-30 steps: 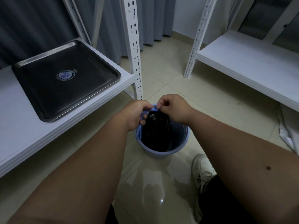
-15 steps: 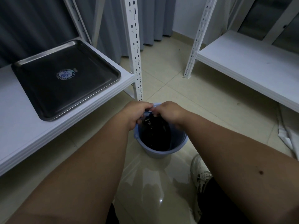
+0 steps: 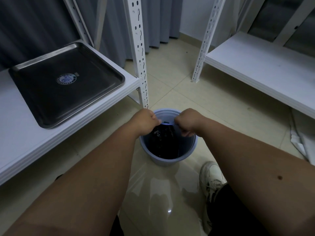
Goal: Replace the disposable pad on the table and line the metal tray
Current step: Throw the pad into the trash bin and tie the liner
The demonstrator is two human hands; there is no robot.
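Observation:
A bare metal tray (image 3: pixel 109 72) with a round sticker in its middle lies on the white table (image 3: pixel 20 133) at the left. On the floor stands a blue bucket (image 3: pixel 189 150) holding a crumpled dark and blue sheet (image 3: pixel 163 135). My left hand (image 3: pixel 146 120) grips the sheet's top edge at the bucket's left rim. My right hand (image 3: pixel 187 121) grips the same edge at the right rim. Both fists are curled and sit apart over the bucket's mouth.
A white perforated shelf post (image 3: pixel 139 53) stands just behind the bucket. Another white shelf (image 3: pixel 265 68) fills the right side, with crumpled white material (image 3: pixel 305 143) on the floor under it. My white shoe (image 3: pixel 211 176) is beside the bucket. Grey curtains hang behind.
Both hands have lowered the dark sheet into the bucket and then drawn apart, stretching its top edge across the bucket's mouth.

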